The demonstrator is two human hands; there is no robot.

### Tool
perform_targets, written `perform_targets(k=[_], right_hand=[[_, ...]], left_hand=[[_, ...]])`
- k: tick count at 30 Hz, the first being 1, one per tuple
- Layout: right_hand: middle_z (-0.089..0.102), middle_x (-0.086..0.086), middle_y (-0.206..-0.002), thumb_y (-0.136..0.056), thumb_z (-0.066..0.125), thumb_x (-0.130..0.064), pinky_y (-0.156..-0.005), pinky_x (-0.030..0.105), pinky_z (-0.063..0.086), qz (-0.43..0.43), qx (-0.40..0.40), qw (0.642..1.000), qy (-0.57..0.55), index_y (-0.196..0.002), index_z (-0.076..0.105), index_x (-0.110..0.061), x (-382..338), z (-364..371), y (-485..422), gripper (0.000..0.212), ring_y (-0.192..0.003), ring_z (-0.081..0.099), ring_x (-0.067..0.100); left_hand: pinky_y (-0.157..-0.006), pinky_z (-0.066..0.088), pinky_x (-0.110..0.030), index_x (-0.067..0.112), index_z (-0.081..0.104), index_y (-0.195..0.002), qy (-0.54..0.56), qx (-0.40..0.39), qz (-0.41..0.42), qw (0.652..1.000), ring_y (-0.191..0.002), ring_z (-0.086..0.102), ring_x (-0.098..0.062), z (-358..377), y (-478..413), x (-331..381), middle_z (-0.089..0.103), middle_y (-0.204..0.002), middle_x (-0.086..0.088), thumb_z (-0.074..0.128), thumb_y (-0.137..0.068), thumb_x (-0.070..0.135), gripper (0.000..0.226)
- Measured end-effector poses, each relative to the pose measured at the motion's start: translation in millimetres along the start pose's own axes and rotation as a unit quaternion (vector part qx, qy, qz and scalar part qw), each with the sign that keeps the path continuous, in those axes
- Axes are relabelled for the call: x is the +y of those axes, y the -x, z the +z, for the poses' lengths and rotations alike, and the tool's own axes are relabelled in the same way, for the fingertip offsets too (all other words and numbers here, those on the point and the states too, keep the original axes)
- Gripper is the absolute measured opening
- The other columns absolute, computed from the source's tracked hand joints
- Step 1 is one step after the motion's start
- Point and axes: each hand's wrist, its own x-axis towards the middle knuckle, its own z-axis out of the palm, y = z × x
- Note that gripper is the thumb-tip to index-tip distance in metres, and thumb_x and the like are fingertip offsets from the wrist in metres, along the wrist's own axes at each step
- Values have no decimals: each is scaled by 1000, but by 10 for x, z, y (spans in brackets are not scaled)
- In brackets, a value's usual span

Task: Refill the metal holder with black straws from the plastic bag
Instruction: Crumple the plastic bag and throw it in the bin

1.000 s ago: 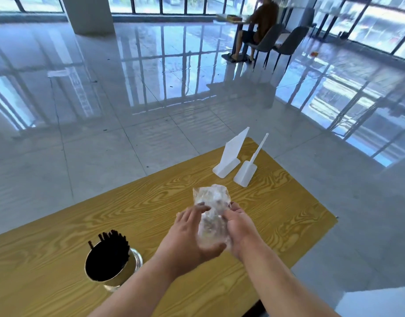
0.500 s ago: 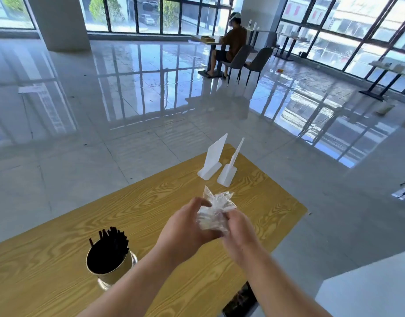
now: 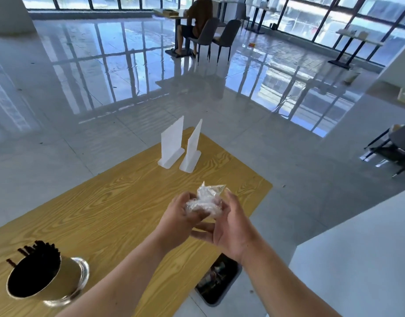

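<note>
A crumpled clear plastic bag sits balled up between my two hands above the wooden table. My left hand grips it from the left with fingers curled around it. My right hand cups it from the right, palm turned up. No straws show inside the bag. The metal holder stands at the table's near left, packed with black straws that stick out of its rim.
Two white plastic sign stands rise at the table's far end. A black bin with rubbish sits on the floor under the table's right edge. A person sits at a far table. A white counter lies to the right.
Both hands have squeezed the bag into a smaller ball and carried it right, toward the table's right edge. The view swung right, revealing the bin on the floor.
</note>
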Motion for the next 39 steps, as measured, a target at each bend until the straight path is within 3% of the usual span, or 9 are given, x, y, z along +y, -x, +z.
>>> perform_targets(k=[3, 7, 10, 12, 14, 17, 22, 29, 39], right_hand=[[70, 23, -137, -104, 58, -51, -102, 55, 59, -4, -6, 1000, -5, -141, 68, -17, -50, -310, -22, 51, -116, 67, 41], [69, 22, -140, -106, 59, -44, -93, 50, 62, 9, 20, 999, -32, -145, 63, -18, -46, -717, -89, 48, -112, 71, 37], [76, 15, -123, -108, 57, -32, -85, 45, 65, 9, 48, 998, -42, -138, 66, -19, 26, -1046, -218, 34, -97, 75, 28], [77, 14, -109, -106, 61, -22, -74, 42, 65, -4, 95, 995, -27, -124, 69, -17, 83, -1281, -319, 21, -86, 76, 25], [76, 14, -100, -101, 68, -14, -65, 39, 64, -27, 174, 984, 18, -112, 69, -15, 161, -1528, -421, 11, -77, 76, 23], [75, 9, -97, -94, 76, -13, -60, 34, 62, -67, 276, 951, 121, -99, 66, -17, 347, -1874, -548, 12, -80, 76, 23], [68, 9, -91, -89, 80, -25, -58, 38, 66, -94, 337, 904, 247, -90, 65, -25, 740, -2290, -693, 15, -72, 71, 15], [60, -5, -81, -93, 79, -20, -59, 51, 66, -67, 338, 889, 301, -86, 61, -28, 1179, -2655, -912, 22, -55, 66, 0], [64, -24, -64, -88, 76, -24, -63, 60, 64, -15, 345, 893, 288, -78, 63, -33, 1722, -3144, -1283, 19, -57, 62, 7]], left_hand=[[-70, 53, -17, 31, 61, -118, 7, -30, -29, 999, -109, 63, -10, 329, -197, -12, 49, -136, 4, 80, -87, 42, 38], [-71, 64, -32, 16, 43, -147, 103, -122, -109, 981, -101, 77, -24, 718, -420, -132, 58, -141, -17, 76, -85, 41, 74], [-90, 62, -48, 21, 47, -147, -4, -134, -82, 988, -118, 67, -27, 939, -643, -366, 50, -148, -11, 71, -95, 43, 62], [-98, 53, -43, 37, 51, -131, -145, -120, -20, 982, -121, 57, -13, 1040, -772, -526, 48, -143, 3, 65, -89, 64, 52], [-99, 45, -38, 48, 45, -129, -284, -99, 5, 954, -126, 47, -11, 1107, -907, -688, 44, -145, 8, 55, -76, 86, 66], [-108, 45, -49, 47, 36, -142, -407, -91, 12, 909, -143, 39, -24, 1172, -1100, -996, 34, -161, 6, 46, -71, 98, 88], [-126, 13, -54, 37, 19, -161, -511, -114, -23, 852, -160, 6, -31, 1218, -1318, -1570, 7, -175, -2, 40, -83, 90, 97], [-118, -23, -66, 42, -3, -162, -561, -47, -16, 826, -156, -29, -25, 1528, -1432, -2065, -20, -174, -1, 14, -81, 98, 100], [-124, -3, -69, 37, 8, -164, -593, 4, 53, 803, -160, -12, -37, 1743, -1610, -2180, -4, -175, -12, 16, -87, 90, 93]])
